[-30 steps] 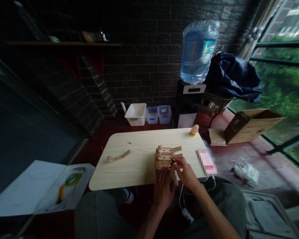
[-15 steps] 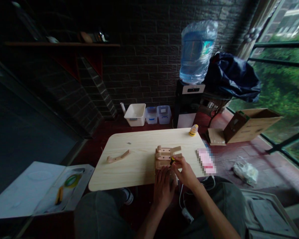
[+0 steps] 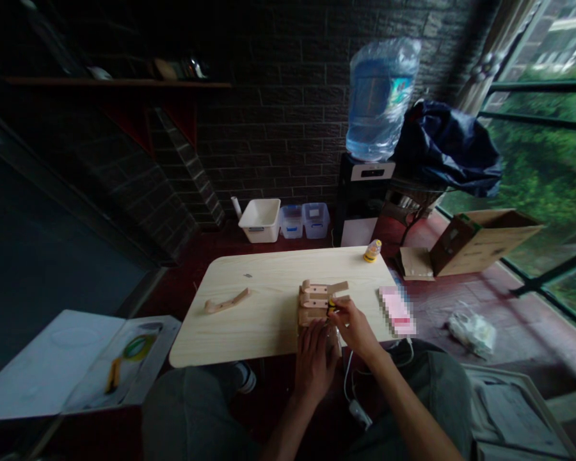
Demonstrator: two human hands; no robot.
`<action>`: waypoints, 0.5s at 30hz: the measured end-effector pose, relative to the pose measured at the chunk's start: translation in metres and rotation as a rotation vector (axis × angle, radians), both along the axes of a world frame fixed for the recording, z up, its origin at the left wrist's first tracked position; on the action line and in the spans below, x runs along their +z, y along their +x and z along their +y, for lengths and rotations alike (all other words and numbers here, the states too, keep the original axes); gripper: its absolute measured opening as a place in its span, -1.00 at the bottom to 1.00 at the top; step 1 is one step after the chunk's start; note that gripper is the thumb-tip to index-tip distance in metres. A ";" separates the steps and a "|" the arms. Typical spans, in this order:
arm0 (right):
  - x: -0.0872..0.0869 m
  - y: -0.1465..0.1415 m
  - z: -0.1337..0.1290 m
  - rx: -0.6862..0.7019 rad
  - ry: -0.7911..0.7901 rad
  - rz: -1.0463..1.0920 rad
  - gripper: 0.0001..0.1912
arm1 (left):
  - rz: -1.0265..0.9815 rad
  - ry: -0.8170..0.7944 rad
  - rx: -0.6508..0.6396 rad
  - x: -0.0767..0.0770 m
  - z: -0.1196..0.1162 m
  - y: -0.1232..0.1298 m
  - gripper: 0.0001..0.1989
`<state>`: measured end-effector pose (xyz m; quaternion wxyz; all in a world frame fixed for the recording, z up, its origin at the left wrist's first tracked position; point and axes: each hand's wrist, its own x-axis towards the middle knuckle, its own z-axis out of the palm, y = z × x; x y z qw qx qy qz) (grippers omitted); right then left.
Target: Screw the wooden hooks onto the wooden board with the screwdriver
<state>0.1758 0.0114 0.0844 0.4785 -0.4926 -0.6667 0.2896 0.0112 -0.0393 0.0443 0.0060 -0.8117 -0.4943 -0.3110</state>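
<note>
A wooden hook rack (image 3: 312, 314) lies near the front edge of the table, with curved wooden hooks across it. Over its near end, my left hand (image 3: 314, 358) holds the wood, fingers reaching forward on top and thumb towards the right. My right hand (image 3: 355, 325) is closed around a short yellow-and-black screwdriver (image 3: 333, 308), above the rack's right part. Its tip and whatever it touches are hidden by the fingers. Further left, a loose curved wooden hook (image 3: 227, 301) rests on the table, apart from both hands.
On the pale table (image 3: 269, 336) are a tiny metal piece (image 3: 248, 276), a yellow-capped container (image 3: 372, 251) and a blurred pink item (image 3: 396, 310). An open white case (image 3: 139, 384) with tools is at the left. A white cable (image 3: 349, 378) hangs by my knees.
The right hand has shifted very slightly at the screwdriver. The left hand and the rack stay in place, and the view has moved a little.
</note>
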 end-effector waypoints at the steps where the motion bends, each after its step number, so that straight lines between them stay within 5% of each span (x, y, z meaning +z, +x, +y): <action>1: 0.000 0.000 0.000 -0.004 0.006 -0.001 -0.69 | 0.003 -0.005 0.002 -0.001 0.000 0.000 -0.42; 15: 0.011 0.003 -0.009 0.012 0.013 -0.050 -0.71 | 0.003 -0.029 -0.008 -0.003 0.002 0.000 -0.46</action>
